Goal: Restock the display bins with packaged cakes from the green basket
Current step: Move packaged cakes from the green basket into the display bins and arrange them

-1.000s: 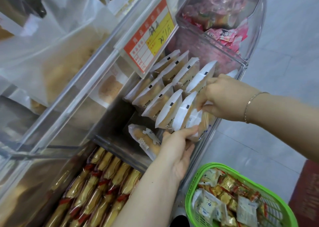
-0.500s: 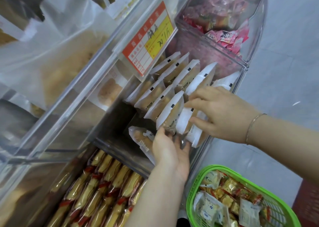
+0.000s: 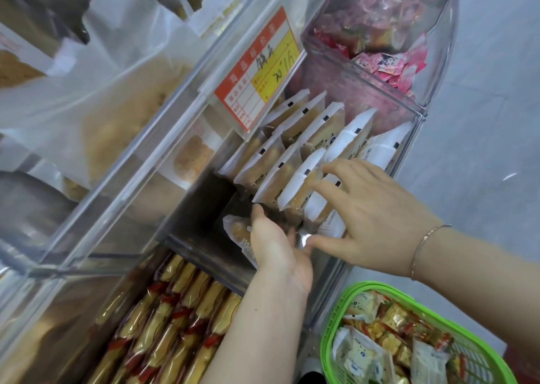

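White-and-clear packaged cakes [image 3: 295, 161] stand on edge in two rows inside a clear display bin [image 3: 407, 149]. My right hand [image 3: 371, 208] lies over the nearest packs of the front row, fingers straight and spread, touching their top edges. My left hand [image 3: 277, 246] reaches in below that row. Its thumb points up against the bottom of a pack and its fingertips are partly hidden under the packs. One loose cake pack [image 3: 235, 230] lies flat on the bin floor beside my left hand. The green basket [image 3: 336, 322] at the bottom right holds several mixed packs.
An orange and yellow price tag [image 3: 260, 68] hangs above the bin. A clear bin of pink packets [image 3: 380, 35] stands behind it. Long gold-and-red packs [image 3: 175, 313] fill the lower bin at the left. Grey floor [image 3: 482, 120] lies to the right.
My right hand let go of the pack it was slotting in and spread its fingers over the front packs. My left hand slid forward under the row.
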Demonstrator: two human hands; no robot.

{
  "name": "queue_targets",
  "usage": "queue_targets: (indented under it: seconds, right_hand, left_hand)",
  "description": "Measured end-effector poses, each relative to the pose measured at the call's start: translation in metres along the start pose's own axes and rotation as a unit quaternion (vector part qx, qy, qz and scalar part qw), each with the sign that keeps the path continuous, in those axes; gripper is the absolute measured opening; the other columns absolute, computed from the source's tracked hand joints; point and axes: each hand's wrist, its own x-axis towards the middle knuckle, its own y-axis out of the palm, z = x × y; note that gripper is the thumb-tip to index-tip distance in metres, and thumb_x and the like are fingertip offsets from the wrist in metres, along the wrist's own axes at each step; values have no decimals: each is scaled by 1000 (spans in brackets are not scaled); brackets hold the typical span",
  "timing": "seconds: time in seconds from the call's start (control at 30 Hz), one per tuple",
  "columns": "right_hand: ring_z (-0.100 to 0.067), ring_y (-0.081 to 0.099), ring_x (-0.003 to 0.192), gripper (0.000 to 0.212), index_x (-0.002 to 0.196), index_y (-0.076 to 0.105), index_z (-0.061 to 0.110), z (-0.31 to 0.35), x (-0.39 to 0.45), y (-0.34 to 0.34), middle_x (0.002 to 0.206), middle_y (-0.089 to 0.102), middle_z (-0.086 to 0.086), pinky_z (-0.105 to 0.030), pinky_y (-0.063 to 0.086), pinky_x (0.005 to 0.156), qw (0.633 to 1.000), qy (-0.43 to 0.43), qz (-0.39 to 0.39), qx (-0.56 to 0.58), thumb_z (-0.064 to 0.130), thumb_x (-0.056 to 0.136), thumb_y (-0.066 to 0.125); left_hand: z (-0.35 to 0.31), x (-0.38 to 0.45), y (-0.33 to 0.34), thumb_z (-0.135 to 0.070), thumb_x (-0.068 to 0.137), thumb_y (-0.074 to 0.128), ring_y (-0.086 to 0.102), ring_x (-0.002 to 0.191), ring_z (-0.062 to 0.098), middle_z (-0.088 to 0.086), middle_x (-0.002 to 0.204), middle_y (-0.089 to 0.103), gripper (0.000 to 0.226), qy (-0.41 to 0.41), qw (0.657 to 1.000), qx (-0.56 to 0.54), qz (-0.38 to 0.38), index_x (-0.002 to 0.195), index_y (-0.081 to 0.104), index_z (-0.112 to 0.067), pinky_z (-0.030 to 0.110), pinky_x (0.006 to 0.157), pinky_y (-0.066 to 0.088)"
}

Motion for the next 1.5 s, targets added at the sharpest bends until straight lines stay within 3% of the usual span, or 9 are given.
queue_targets:
  seconds: [0.2,0.33,0.53,0.8,0.97,1.07,1.23,1.4,1.5]
  right_hand:
    - [-26,45,69,37,72,53,12,31,-7,3,76,48,-9,-35,34,62,992,99,-44,-71,40,60,74]
    - [-26,48,60,13,66,53,11,34,-5,10,72,51,-11,-32,35,55,989,108,-56,-88,5,54,53]
    - [-25,37,81,64,89,38,15,32,6,3,93,35,-8,-33,30,71,987,95,-37,-123,3,51,-11]
    - [-27,40,100,31,110,41,12,34,16,-6,110,35,-11,-34,27,78,984,110,65,-122,10,79,41]
    - [-27,40,103,56,105,53,21,15,19,-22,109,40,-6,-39,31,84,990,125,49,-46,68,77,40]
    - [-31,47,104,43,125,48,17,-12,30,-31,114,49,-11,-39,37,85,982,162,-95,-24,38,88,43]
    - [-33,53,99,36,128,41,18,-32,38,-8,117,49,-14,-34,36,72,981,164,-51,-90,19,93,45]
    - [-34,55,94,32,122,51,14,-45,47,-4,114,50,-12,-40,51,76,983,169,-65,-25,14,91,45]
    - [-36,52,104,39,128,50,15,-48,49,-5,125,48,-14,-43,49,83,984,168,-57,7,15,89,46]
  left_hand:
    - [0,9,2,-57,97,35,59,111,28,9,124,61,45,-3,997,-5,83,134,49,-35,51,104,41]
    - [4,10,1,-58,97,34,59,115,24,6,123,63,48,4,994,22,103,134,52,-32,45,105,40]
    - [0,11,-6,-56,97,34,45,130,27,8,141,49,49,-17,992,30,117,141,41,-35,52,112,29]
    - [-12,14,-6,-52,98,33,44,129,33,13,134,51,48,-52,992,20,113,139,44,-29,55,104,32]
    - [-30,22,-6,-44,97,46,44,131,27,10,142,48,46,53,999,-11,-7,140,42,-28,48,107,32]
    - [-44,27,0,-47,96,46,42,133,30,9,145,44,48,68,997,-30,-19,141,41,-29,53,108,32]
    - [-50,35,12,-57,93,46,58,114,32,6,130,59,47,49,998,6,46,131,51,-30,57,101,42]
    - [-52,37,22,-52,95,48,68,88,27,6,100,67,29,64,993,91,45,106,58,-27,50,80,55]
    - [-53,36,19,-47,96,50,67,90,25,5,103,67,20,64,990,115,51,98,57,-28,48,86,53]
